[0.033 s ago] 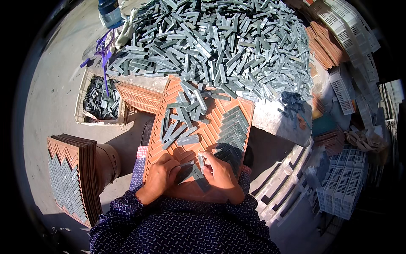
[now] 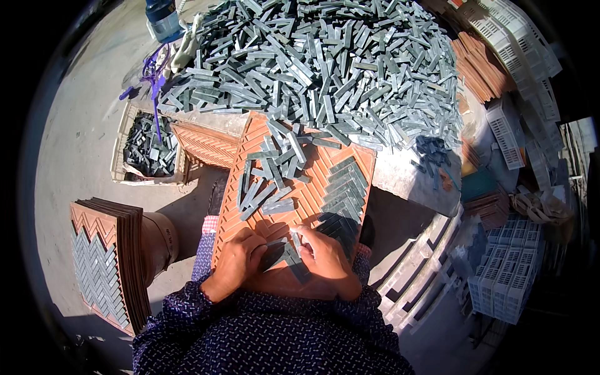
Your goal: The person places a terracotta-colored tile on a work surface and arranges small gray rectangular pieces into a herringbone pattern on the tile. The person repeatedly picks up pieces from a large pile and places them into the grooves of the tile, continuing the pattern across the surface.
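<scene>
An orange grooved template board [image 2: 228,240] lies across my lap, its ridges forming a herringbone. Dark green-grey stone strips [image 2: 345,187] fill grooves along its right side. Near the board's lower edge, my left hand [image 2: 237,257] is closed, thumb and forefinger gripping the end of a dark stone strip [image 2: 273,254]. My right hand [image 2: 325,255] pinches a small stone strip [image 2: 295,240] above others lying in the grooves; its fingers partly hide it. Loose stone strips [image 2: 275,162] are heaped on the board's upper left part.
A large pile of stone strips [image 2: 312,69] covers the table [image 2: 400,178] ahead. At left stand a crate of strips [image 2: 117,159] and a stack of boards [image 2: 112,262], the front one filled with strips. White plastic crates [image 2: 506,269] and a pallet [image 2: 415,269] are at right.
The strip in my right hand has tipped slightly downward, and the right fingertips have shifted a little with it. My left hand and the board look unmoved.
</scene>
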